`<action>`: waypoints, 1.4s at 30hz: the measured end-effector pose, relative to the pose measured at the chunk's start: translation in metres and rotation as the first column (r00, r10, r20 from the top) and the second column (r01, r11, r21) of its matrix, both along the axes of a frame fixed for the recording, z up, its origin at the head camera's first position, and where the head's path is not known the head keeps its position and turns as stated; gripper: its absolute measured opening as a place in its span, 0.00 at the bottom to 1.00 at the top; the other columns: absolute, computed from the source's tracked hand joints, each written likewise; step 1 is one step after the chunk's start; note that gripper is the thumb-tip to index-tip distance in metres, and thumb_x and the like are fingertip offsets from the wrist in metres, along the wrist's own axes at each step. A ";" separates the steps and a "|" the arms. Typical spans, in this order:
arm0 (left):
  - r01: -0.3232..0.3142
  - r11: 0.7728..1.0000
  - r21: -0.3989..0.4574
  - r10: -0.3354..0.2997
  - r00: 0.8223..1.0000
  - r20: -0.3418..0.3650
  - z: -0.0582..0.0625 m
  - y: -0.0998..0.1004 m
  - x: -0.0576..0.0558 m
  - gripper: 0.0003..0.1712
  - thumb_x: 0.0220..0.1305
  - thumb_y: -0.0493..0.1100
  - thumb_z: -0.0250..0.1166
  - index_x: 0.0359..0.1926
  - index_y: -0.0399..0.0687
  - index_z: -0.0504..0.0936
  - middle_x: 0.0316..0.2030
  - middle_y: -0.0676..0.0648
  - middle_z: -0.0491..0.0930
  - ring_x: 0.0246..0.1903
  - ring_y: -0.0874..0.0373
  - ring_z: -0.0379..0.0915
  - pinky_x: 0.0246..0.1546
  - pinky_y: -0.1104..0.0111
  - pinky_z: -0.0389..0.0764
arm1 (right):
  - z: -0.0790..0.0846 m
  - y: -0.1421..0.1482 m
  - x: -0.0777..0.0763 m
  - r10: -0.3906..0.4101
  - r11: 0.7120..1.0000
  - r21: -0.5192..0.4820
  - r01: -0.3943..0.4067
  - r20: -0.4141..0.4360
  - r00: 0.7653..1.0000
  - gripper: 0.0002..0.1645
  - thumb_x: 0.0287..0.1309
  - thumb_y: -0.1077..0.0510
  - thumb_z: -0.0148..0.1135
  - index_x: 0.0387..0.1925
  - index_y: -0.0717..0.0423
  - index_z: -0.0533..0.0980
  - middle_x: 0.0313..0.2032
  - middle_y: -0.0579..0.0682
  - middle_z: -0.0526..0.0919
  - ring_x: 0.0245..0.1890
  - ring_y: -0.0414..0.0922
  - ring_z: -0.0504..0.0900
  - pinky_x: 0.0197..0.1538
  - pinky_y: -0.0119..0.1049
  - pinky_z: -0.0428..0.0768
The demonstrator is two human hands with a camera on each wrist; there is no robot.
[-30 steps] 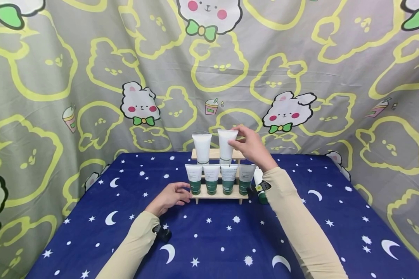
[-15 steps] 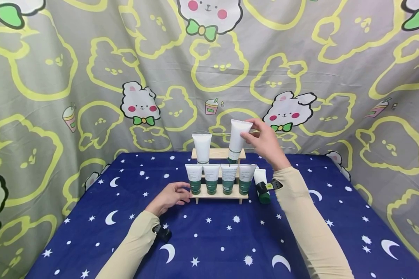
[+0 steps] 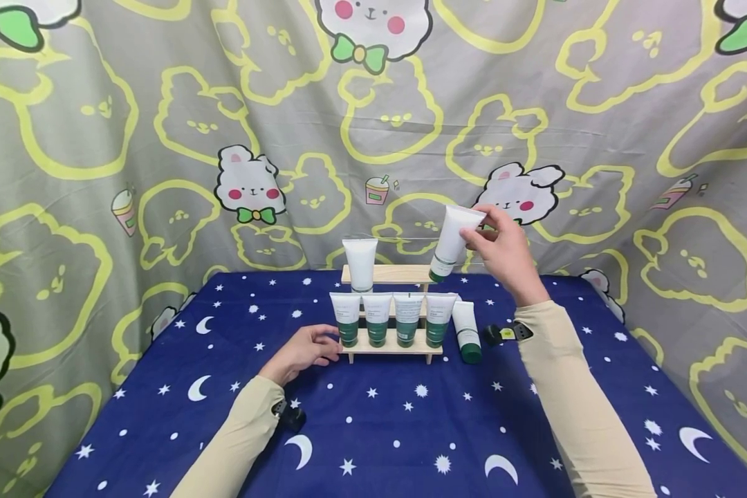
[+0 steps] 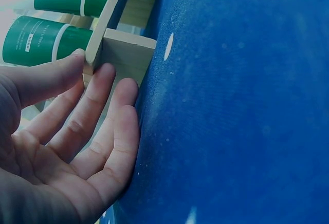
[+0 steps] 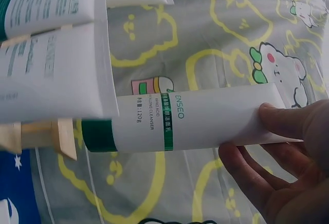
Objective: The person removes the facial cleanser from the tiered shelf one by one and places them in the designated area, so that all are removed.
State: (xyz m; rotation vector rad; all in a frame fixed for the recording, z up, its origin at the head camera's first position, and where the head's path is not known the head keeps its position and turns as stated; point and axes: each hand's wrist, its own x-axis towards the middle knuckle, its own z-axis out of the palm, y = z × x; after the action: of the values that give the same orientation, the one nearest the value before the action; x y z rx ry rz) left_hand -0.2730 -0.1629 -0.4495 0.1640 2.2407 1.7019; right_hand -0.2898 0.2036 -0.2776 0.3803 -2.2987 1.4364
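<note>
long beige sleeves (image 3: 575,398) are worn with black wrist cameras (image 3: 294,419).

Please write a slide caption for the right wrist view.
Right hand pinches a white, green-capped tube before a patterned cloth.

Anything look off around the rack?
The third front-row tube from the left shows dense print, unlike its neighbours, so it looks turned around. Another tube is off the wooden rack, on the blue cloth to its right.
</note>
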 end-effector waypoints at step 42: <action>-0.023 1.000 -0.021 0.023 1.000 0.016 -0.001 0.000 0.000 0.25 0.67 0.31 0.65 0.64 0.31 0.74 0.41 0.40 0.88 0.41 0.48 0.87 0.42 0.60 0.86 | -0.062 0.083 0.027 -0.126 0.992 0.036 0.122 0.141 0.982 0.39 0.75 0.53 0.56 0.73 0.63 0.50 0.64 0.71 0.74 0.58 0.60 0.80 0.41 0.25 0.83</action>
State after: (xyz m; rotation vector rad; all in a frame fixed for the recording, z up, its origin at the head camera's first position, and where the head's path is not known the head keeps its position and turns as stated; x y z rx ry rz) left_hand -0.2730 -0.1630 -0.4500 0.1192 2.2562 1.6848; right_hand -0.2631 0.2865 -0.3397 0.1424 -2.4101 1.4128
